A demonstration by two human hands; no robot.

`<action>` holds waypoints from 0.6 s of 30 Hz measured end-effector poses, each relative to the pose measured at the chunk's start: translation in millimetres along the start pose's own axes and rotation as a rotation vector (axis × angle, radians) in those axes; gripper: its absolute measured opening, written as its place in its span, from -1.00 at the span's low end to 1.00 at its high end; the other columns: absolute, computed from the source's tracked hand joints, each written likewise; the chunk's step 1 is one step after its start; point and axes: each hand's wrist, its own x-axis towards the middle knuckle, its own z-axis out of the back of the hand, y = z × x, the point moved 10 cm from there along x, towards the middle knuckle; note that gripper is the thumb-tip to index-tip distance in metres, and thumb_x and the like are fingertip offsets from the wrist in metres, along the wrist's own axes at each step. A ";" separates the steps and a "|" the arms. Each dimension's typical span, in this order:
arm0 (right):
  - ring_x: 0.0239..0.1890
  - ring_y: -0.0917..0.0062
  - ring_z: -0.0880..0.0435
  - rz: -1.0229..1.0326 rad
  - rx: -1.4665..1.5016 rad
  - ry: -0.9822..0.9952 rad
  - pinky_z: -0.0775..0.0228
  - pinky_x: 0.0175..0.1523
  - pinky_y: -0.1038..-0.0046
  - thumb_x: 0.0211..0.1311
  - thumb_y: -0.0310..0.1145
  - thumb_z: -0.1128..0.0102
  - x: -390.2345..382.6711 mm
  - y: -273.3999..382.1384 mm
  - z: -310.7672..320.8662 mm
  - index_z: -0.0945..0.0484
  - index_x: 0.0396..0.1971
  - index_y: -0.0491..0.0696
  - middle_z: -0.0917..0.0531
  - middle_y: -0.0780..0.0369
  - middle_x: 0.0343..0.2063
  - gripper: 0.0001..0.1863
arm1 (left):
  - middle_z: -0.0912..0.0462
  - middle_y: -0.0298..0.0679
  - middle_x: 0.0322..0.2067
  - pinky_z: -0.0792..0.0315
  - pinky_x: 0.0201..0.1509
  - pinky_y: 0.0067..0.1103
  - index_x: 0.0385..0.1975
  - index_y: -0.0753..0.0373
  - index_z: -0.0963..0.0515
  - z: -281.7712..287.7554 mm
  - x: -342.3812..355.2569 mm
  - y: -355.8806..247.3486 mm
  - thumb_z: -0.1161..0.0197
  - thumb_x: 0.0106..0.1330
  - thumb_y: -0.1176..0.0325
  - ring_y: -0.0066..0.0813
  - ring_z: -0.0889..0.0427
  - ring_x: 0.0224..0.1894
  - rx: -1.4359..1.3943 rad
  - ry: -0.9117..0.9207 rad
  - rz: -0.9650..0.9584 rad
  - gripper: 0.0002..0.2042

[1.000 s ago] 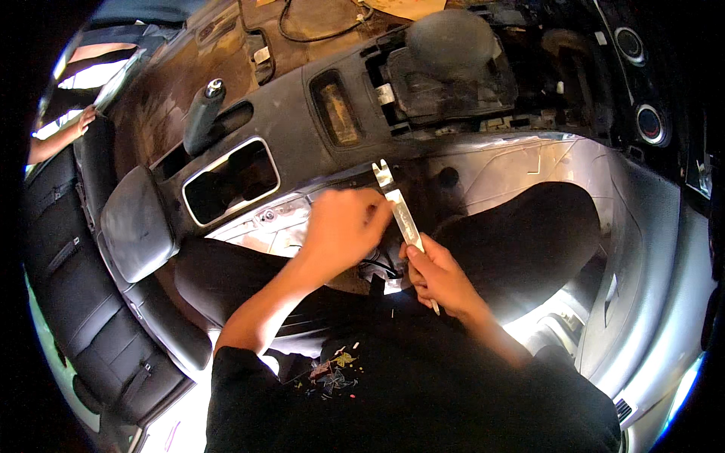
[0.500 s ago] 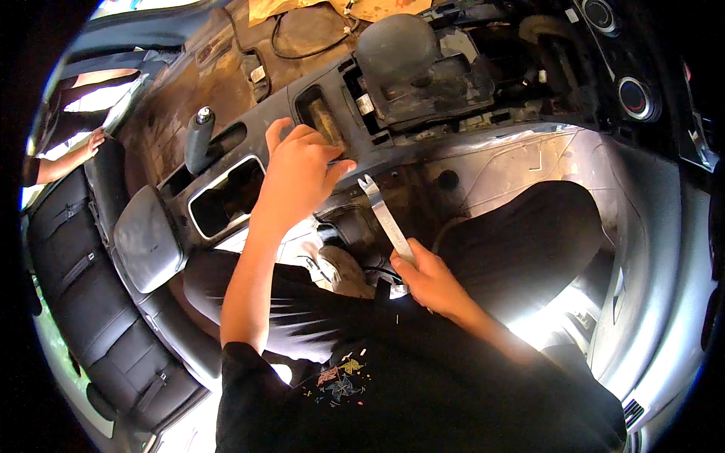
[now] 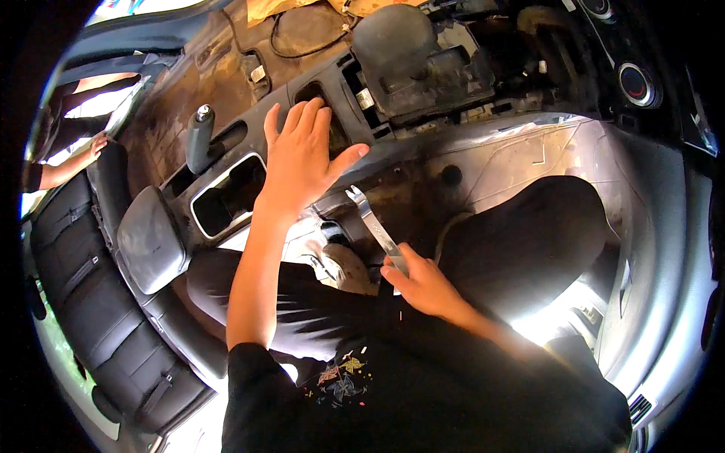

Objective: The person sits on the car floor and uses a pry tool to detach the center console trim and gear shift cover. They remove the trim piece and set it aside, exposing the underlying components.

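Car cabin: partly stripped, its stained floor [image 3: 498, 162] showing at far left and on the right.
Rear bench seat [image 3: 106, 291]: dark, along the left edge.
Centre console [image 3: 337, 87]: runs from left to far right, with a silver-trimmed opening [image 3: 223, 177] on the near left and a handbrake lever [image 3: 199, 142] upright beyond it.
Legs [image 3: 529, 226]: bent on both sides of the work, leaving the middle free for the right wrist to turn.
Left hand [image 3: 302, 151]: open, gripping nothing, fingers spread over the console's tray and thumb out to the right; whether it presses down cannot be told. A flat palm would steady the console best, fingertips away from the tool's line.
Right hand [image 3: 423, 281]: closed around the near end of the forked tool.
Forked tool [image 3: 380, 232]: metal, held between the legs, pointing far left, its tip below the left hand and apart from it. A shallow angle and gentle, even leverage should spare the plastic.
Co-worker's hand [image 3: 97, 143]: far left, well apart; worth minding before any hard push.
Fork notch: small, at the tip; seat it squarely before loading it.
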 end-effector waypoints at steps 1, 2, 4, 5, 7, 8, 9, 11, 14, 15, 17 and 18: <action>-0.22 0.05 -0.69 -0.003 -0.009 0.000 -0.47 -0.15 0.17 0.35 -0.15 -0.12 -0.1 -0.1 0.2 -0.45 -0.15 -0.13 -0.68 -0.02 -0.34 -0.67 | -0.51 -0.05 0.05 -0.01 0.38 -0.09 -0.04 0.40 -0.48 -1.9 -1.9 -1.5 -0.10 0.33 -0.15 -0.09 -0.41 0.19 -0.023 -0.007 0.002 -0.39; -0.20 0.03 -0.68 -0.012 0.006 -0.010 -0.46 -0.14 0.16 0.36 -0.16 -0.10 0.3 1.5 2.5 -0.44 -0.15 -0.14 -0.68 -0.03 -0.33 -0.67 | -0.51 -0.05 0.04 -0.02 0.37 -0.10 -0.05 0.41 -0.48 -3.3 -5.7 -2.9 -0.12 0.33 -0.14 -0.08 -0.42 0.18 -0.047 -0.013 0.003 -0.40; -0.16 0.00 -0.66 -0.038 0.038 -0.045 -0.45 -0.11 0.13 0.38 -0.16 -0.08 0.2 3.5 10.8 -0.43 -0.13 -0.14 -0.67 -0.06 -0.31 -0.68 | -0.54 -0.05 0.00 -0.07 0.35 -0.14 -0.07 0.40 -0.49 -2.9 -7.8 -8.1 -0.17 0.32 -0.08 -0.06 -0.44 0.14 -0.084 -0.027 0.004 -0.45; -0.14 -0.01 -0.66 -0.031 0.061 -0.086 -0.45 -0.11 0.13 0.39 -0.17 -0.06 0.6 2.2 14.3 -0.43 -0.12 -0.14 -0.67 -0.07 -0.30 -0.68 | -0.54 -0.05 -0.03 -0.09 0.34 -0.14 -0.09 0.40 -0.50 -3.4 -8.9 -9.9 -0.18 0.32 -0.05 -0.07 -0.45 0.13 -0.083 -0.049 -0.009 -0.48; -0.11 -0.03 -0.64 -0.016 0.101 -0.168 -0.45 -0.09 0.11 0.42 -0.19 -0.02 2.0 -2.1 18.3 -0.42 -0.10 -0.15 -0.66 -0.10 -0.28 -0.70 | -0.55 -0.06 -0.06 -0.10 0.33 -0.15 -0.12 0.38 -0.50 -3.8 -9.8 -12.6 -0.19 0.32 -0.03 -0.07 -0.46 0.11 -0.071 -0.042 -0.017 -0.51; -0.23 0.07 -0.69 0.007 0.138 -0.171 -0.45 -0.18 0.18 0.44 -0.23 0.03 1.8 -2.2 19.0 -0.42 -0.08 -0.14 -0.66 -0.04 -0.35 -0.72 | -0.56 -0.06 -0.10 -0.10 0.32 -0.15 -0.15 0.36 -0.51 -1.7 -8.5 -14.0 -0.19 0.33 -0.01 -0.06 -0.47 0.08 -0.068 -0.041 -0.026 -0.54; -0.30 0.14 -0.67 -0.017 0.198 -0.168 -0.43 -0.22 0.21 0.45 -0.25 0.04 -0.8 -5.1 19.5 -0.42 -0.07 -0.13 -0.64 -0.01 -0.39 -0.74 | -0.56 -0.09 -0.15 -0.12 0.31 -0.16 -0.17 0.34 -0.51 -2.5 -9.4 -15.0 -0.20 0.33 0.04 -0.07 -0.48 0.05 -0.074 -0.031 -0.025 -0.59; -0.42 0.27 -0.64 -0.053 0.334 -0.175 -0.40 -0.29 0.27 0.45 -0.28 0.05 -6.8 -3.5 19.3 -0.42 -0.06 -0.12 -0.61 0.05 -0.46 -0.76 | -0.55 -0.11 -0.19 -0.13 0.30 -0.17 -0.20 0.34 -0.50 -6.9 -8.1 -17.0 -0.21 0.33 0.08 -0.09 -0.48 0.00 -0.063 -0.020 -0.033 -0.63; -0.53 0.41 -0.53 0.046 0.392 -0.303 -0.34 -0.36 0.32 0.47 -0.33 0.09 -11.8 7.0 36.5 -0.39 -0.06 -0.11 -0.53 0.14 -0.55 -0.80 | -0.51 -0.17 -0.37 -0.13 0.28 -0.15 -0.38 0.28 -0.51 -8.0 -3.9 -22.4 -0.26 0.30 0.11 -0.14 -0.50 -0.13 -0.071 -0.063 -0.046 -0.69; -0.54 0.40 -0.53 0.092 0.369 -0.353 -0.34 -0.36 0.32 0.47 -0.34 0.10 -12.8 12.3 44.5 -0.39 -0.07 -0.11 -0.52 0.13 -0.56 -0.80 | -0.49 -0.20 -0.42 -0.13 0.28 -0.14 -0.43 0.26 -0.51 -9.4 -0.8 -24.0 -0.28 0.29 0.10 -0.16 -0.51 -0.16 -0.078 -0.060 -0.045 -0.69; -0.51 0.29 -0.58 0.087 0.348 -0.335 -0.36 -0.35 0.27 0.48 -0.34 0.11 -9.1 13.1 42.1 -0.38 -0.07 -0.12 -0.56 0.08 -0.52 -0.80 | -0.47 -0.22 -0.51 -0.14 0.27 -0.16 -0.51 0.25 -0.50 -8.8 -6.9 -22.7 -0.28 0.30 0.14 -0.19 -0.51 -0.26 -0.085 -0.068 -0.008 -0.70; -0.49 0.24 -0.61 0.085 0.338 -0.324 -0.37 -0.34 0.25 0.48 -0.33 0.11 -8.7 13.4 39.7 -0.37 -0.07 -0.12 -0.58 0.06 -0.51 -0.80 | -0.47 -0.22 -0.52 -0.14 0.27 -0.16 -0.51 0.25 -0.50 -10.6 -8.2 -20.9 -0.28 0.30 0.15 -0.20 -0.51 -0.28 -0.074 -0.052 0.001 -0.70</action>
